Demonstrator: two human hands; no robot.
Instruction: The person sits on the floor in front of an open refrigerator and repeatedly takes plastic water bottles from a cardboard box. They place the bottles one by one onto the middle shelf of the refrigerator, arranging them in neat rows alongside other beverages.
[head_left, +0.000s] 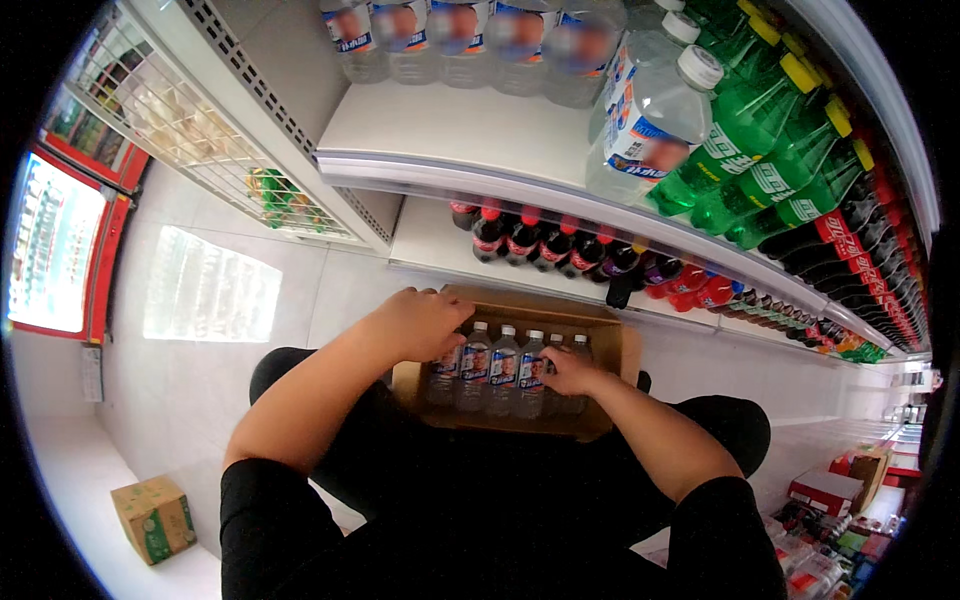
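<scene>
In front of me on the floor, between my knees, stands an open cardboard carton (517, 309) holding several clear plastic bottles (504, 369) with white caps and blue-and-white labels. My left hand (424, 324) is bent over the carton's left side, and its fingertips hide the top of the leftmost bottle (444, 375). Whether they grip the bottle or the carton, I cannot tell. My right hand (570, 372) reaches into the right half of the carton. Its fingertips touch a bottle there, and the grip itself is hidden.
Above the carton, a white shelf (442, 127) bears more clear bottles (649, 127) and green soda bottles (750, 165). Cola bottles (555, 244) line the bottom shelf. A wire rack (187, 127) and a red-framed cooler (60, 240) stand left; a closed carton (154, 519) sits lower left.
</scene>
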